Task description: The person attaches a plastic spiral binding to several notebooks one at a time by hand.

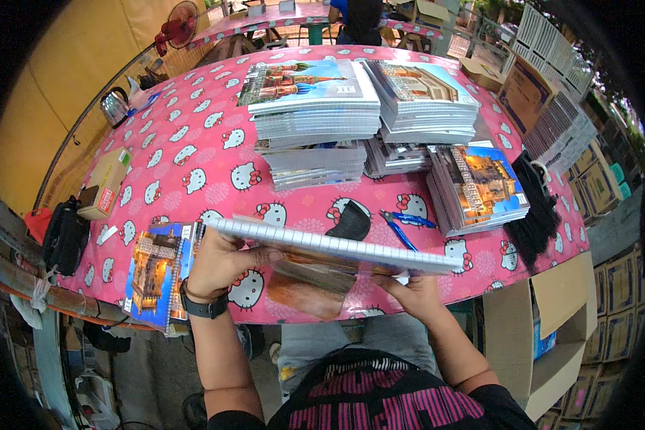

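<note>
A spiral-bound notebook (337, 245) is held edge-on above the near side of the table, its white coil-bound edge facing up. My left hand (221, 264), with a black watch on the wrist, grips its left end. Its right end is pinched by my right hand (414, 292). A brown picture cover or page (312, 290) hangs below, blurred. Beside my left wrist lie blue-covered notebooks (156, 269). Just beyond the held notebook are blue-handled cutters or pliers (401, 228) and a curved black cloth piece (350, 221).
Tall stacks of picture-covered notebooks (315, 118) (424, 107) fill the far middle, with a shorter stack (476, 190) nearer right. Black strands (532, 215) lie beside it. At left are a small carton (106, 185) and black pouch (66, 235). An open cardboard box (512, 337) stands below right.
</note>
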A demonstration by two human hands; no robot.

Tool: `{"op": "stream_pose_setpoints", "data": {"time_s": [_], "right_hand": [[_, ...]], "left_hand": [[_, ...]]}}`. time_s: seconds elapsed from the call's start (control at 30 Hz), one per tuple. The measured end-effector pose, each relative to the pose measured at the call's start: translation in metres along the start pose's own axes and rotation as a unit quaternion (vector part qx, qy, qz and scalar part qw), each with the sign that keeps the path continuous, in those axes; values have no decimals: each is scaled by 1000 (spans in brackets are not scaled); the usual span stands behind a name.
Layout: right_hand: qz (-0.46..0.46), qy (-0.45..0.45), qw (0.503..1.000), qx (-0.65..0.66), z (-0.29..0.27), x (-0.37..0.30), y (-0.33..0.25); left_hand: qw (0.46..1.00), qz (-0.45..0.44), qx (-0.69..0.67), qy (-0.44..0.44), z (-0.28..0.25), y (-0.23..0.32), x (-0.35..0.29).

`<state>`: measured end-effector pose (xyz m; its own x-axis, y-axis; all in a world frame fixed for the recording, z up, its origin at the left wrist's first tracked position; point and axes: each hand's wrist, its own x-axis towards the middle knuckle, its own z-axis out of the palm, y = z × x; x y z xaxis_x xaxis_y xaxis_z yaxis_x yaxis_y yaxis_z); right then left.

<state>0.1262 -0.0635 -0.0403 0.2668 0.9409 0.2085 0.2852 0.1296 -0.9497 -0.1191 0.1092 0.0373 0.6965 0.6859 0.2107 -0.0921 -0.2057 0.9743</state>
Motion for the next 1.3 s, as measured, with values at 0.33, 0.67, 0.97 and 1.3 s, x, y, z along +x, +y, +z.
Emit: {"op": "stream_pose_setpoints", "data": {"time_s": [0.33, 0.67, 0.97, 1.3], "right_hand": [[-221, 31, 964, -145, 10, 10, -6], [-140, -53, 981, -126, 5, 5, 1], [-161, 52, 985, -19, -5, 6, -21], [58, 361, 822, -437, -331, -24, 68]], "left_hand": [[999, 23, -26, 15, -4, -16, -3], [994, 28, -10, 103, 5, -23, -5], [945, 117, -175, 250, 20, -71, -3], [943, -10, -118, 312, 34, -87, -1]]}}
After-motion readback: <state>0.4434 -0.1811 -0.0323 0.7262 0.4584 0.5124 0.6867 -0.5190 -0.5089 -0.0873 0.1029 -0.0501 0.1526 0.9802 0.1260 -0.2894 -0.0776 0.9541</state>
